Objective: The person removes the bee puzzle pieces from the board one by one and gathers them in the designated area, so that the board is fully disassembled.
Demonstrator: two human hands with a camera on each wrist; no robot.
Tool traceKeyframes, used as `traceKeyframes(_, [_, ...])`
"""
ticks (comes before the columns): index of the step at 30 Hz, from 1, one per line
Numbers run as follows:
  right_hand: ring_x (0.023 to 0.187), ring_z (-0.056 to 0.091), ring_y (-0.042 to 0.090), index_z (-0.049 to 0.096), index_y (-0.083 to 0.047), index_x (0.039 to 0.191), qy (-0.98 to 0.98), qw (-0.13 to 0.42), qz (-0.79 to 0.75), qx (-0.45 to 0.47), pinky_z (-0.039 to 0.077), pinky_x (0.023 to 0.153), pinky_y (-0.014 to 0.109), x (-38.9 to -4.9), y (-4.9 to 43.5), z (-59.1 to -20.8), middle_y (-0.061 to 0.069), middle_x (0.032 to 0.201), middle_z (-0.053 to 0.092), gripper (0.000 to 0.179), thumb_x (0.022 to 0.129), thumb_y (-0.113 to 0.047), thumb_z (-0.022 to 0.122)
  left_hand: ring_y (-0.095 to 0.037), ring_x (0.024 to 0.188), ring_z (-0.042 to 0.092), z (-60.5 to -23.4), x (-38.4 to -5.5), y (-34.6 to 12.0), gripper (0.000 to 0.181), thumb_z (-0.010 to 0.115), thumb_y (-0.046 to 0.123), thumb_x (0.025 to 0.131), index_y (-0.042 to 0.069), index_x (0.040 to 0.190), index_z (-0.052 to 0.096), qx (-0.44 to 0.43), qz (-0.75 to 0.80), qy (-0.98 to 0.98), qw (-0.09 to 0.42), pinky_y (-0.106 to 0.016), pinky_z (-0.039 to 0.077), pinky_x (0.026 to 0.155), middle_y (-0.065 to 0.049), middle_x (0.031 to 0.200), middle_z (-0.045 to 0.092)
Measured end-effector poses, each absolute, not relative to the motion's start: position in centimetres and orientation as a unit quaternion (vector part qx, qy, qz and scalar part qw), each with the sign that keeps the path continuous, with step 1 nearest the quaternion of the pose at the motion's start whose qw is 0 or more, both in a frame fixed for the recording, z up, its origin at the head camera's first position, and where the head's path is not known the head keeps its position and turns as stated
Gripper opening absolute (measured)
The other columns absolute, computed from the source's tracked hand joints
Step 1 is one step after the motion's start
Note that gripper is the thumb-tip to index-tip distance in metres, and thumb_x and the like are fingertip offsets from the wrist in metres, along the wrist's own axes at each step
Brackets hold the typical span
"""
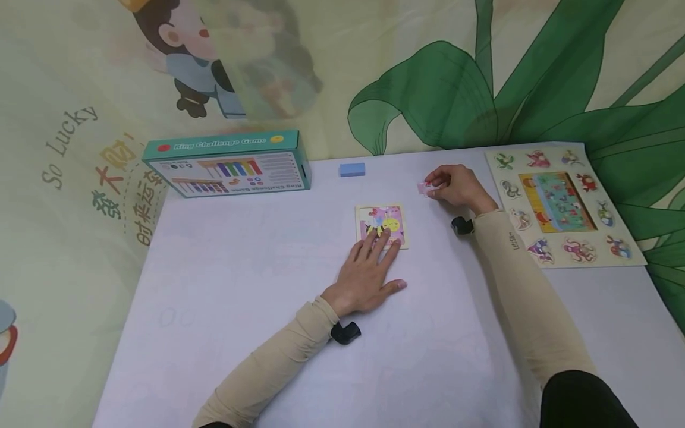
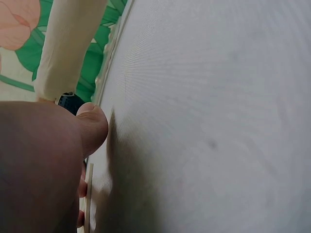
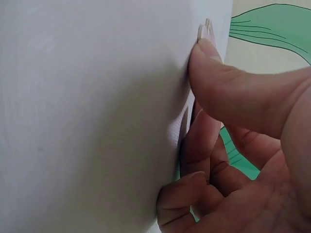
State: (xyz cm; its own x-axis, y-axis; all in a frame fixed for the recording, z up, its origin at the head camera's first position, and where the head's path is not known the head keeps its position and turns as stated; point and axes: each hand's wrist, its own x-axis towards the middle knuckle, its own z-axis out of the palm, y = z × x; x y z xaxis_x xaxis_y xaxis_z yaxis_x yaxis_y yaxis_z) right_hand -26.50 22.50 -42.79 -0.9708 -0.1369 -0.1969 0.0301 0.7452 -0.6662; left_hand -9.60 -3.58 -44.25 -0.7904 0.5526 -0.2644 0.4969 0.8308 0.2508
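My left hand [image 1: 365,274] lies with straight fingers on the lower part of a small square jigsaw puzzle [image 1: 397,215], pink and yellow with a pale frame. Its fingertips cover some of the picture. To the right and slightly farther back, my right hand [image 1: 459,189] pinches a small pink puzzle piece [image 1: 423,188] between thumb and fingers, just at the table surface. In the right wrist view, the thin edge of the puzzle piece [image 3: 202,32] shows beyond the thumb tip. The left wrist view shows the left thumb [image 2: 93,127] and the edge of the puzzle frame [image 2: 89,199].
A blue block [image 1: 352,170] lies near the back edge of the white table [image 1: 241,309]. A green Ring Challenge Game box [image 1: 230,165] stands at the back left. At the right is a board with sea-animal pictures [image 1: 508,172], beside the right forearm.
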Motion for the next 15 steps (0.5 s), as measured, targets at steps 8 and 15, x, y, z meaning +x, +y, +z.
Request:
traceKeyframes(8, [0.104,0.057,0.033,0.068,0.000,0.130,0.927,0.120,-0.356,-0.022,0.046,0.085,0.035,-26.53,22.49,-42.60,0.023,0.121,0.066,0.035,0.096,-0.005,0.076,-0.031,0.167,-0.004,-44.34,-9.73,-3.54,0.082,0.038,0.062,0.110,0.019,0.173,0.008,0.278,0.084,0.943,0.165,-0.048,0.006,0.135,-0.007,0.181,-0.004])
traceKeyframes(15, [0.106,0.055,0.035,0.068,-0.001,0.130,0.925,0.119,-0.360,-0.019,0.045,0.088,0.038,-25.99,22.37,-42.25,0.024,0.123,0.065,0.035,0.096,-0.007,0.077,-0.031,0.167,-0.002,-44.28,-9.62,-3.58,0.081,0.039,0.062,0.110,0.019,0.173,0.010,0.278,0.080,0.944,0.159,-0.048,0.007,0.135,-0.007,0.181,-0.003])
